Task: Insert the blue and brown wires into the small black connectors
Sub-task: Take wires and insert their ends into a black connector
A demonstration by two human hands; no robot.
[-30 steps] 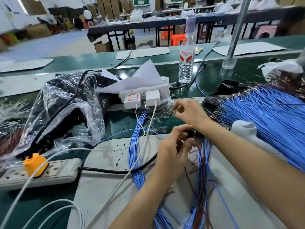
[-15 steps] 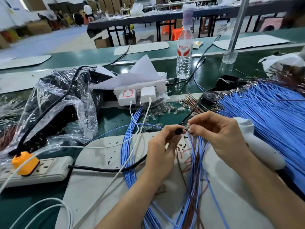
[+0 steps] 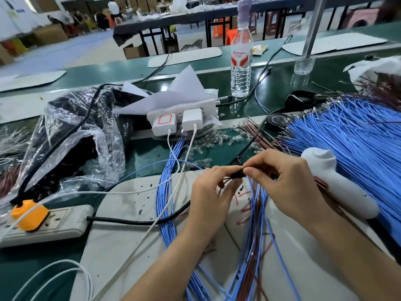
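Progress: left hand (image 3: 213, 190) pinches a small black connector (image 3: 237, 175) over the white mat (image 3: 121, 246), mid desk. Right hand (image 3: 288, 181) pinches a wire end against it; colour is too small to tell and seating is hidden. Likely mid-insertion.

Mixed blue and brown wires (image 3: 258, 224) trail from under the hands to the near edge; finished count unclear. Loose brown wires (image 3: 258, 132) behind the hands and a big blue wire pile (image 3: 347, 137) at the right edge suggest most of the batch is left.

Surface: green desk (image 3: 147, 153). Power strip (image 3: 65, 222) with orange plug (image 3: 29, 213) near left edge, plastic bag (image 3: 73, 135) behind it, chargers (image 3: 191, 118) centre, water bottle (image 3: 240, 61) toward far edge, white handheld tool (image 3: 340, 187) right of the hands.

Room: workshop with more benches, cartons, people at the back.
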